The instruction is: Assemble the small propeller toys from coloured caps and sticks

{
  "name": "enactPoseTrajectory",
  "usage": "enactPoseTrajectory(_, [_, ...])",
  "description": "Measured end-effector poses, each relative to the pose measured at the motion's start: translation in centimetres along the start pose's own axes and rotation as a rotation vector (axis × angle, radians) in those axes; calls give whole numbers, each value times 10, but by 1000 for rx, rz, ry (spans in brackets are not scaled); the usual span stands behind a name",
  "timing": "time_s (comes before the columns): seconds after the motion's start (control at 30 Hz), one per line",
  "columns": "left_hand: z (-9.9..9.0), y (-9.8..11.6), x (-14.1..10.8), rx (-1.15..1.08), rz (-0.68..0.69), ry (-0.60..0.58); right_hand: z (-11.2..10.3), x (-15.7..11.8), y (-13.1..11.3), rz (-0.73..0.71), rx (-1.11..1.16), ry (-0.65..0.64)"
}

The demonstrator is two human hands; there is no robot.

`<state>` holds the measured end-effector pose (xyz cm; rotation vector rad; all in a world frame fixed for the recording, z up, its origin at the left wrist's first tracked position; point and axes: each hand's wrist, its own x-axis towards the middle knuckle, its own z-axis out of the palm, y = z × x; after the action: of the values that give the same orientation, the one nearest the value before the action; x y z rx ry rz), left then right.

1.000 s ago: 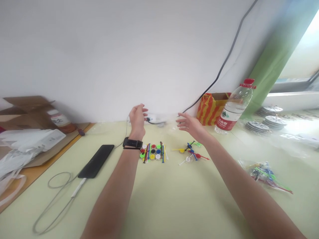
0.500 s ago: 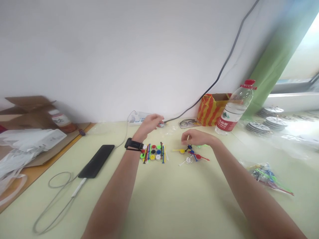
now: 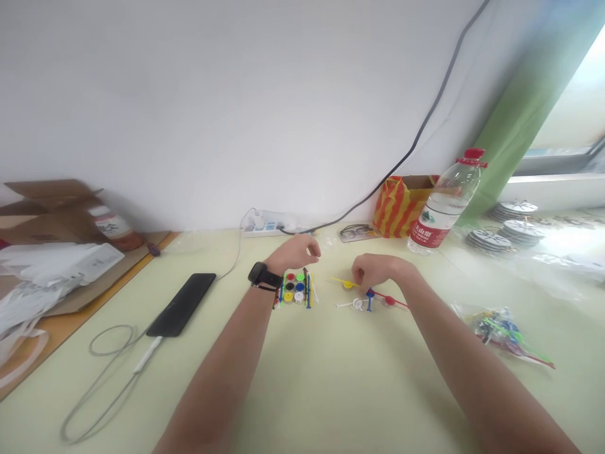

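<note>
My left hand (image 3: 295,252) hovers just behind a neat group of small coloured discs (image 3: 290,287) and thin plastic sticks (image 3: 309,290). Its fingers curl loosely, with a gap between thumb and forefinger and nothing visible in them. To the right, my right hand (image 3: 371,270) is lowered over loose plastic pointers on round bases. Its fingertips are pressed together and point down; what they grip is hidden. Around it lie a yellow pointer (image 3: 348,285), a white pointer (image 3: 358,304), a blue pointer (image 3: 370,294) and a red pointer (image 3: 389,301).
A clear bag of coloured parts (image 3: 503,331) lies at the right. Behind stand a water bottle (image 3: 432,217), a striped bag (image 3: 397,211), glasses (image 3: 355,232) and a power strip (image 3: 267,228). A black phone (image 3: 182,306) with cable lies left, near a cardboard box (image 3: 47,208).
My left hand has shifted right and slightly down, its fingers curling in. My right hand has dropped onto the pointers; the blue and red ones moved right, and the black one is out of sight.
</note>
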<state>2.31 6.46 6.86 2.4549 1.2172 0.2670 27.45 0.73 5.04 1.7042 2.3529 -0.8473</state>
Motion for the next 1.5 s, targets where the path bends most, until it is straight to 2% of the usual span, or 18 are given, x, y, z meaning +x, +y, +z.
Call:
enactPoseTrajectory(0.17, [12, -1, 1, 128, -118, -41, 3, 4, -6, -125, 27, 70])
enactPoseTrajectory(0.3, [19, -5, 0, 191, -186, -105, 5, 7, -11, -140, 44, 88])
enactPoseTrajectory(0.57, [25, -11, 2, 172, -187, -164, 2, 6, -12, -186, 171, 279])
enactPoseTrajectory(0.8, [17, -5, 0, 73, -118, -114, 3, 10, -17, -255, 310, 438])
enactPoseTrajectory(0.9, [6, 9, -2, -67, -7, -70, 2, 12, -19, -288, 540, 486])
enactPoseTrajectory(1.0, [0, 23, -4, -399, 155, -46, 3, 15, -22, -310, 806, 508])
enactPoseTrajectory(1.17, [4, 30, 0, -480, 169, 114, 9, 22, -32, -332, 1060, 547])
enactPoseTrajectory(1.27, [7, 27, 2, -470, 166, 167, 13, 26, -36, -285, 1020, 582])
enactPoseTrajectory(1.37, [8, 25, 1, -443, 184, 194, 15, 26, -35, -165, 905, 597])
enactPoseTrajectory(1.43, [9, 24, 1, -417, 195, 151, 15, 24, -32, -80, 790, 525])
enactPoseTrajectory(1.5, [12, 22, 1, -371, 192, 77, 14, 21, -27, -22, 648, 400])
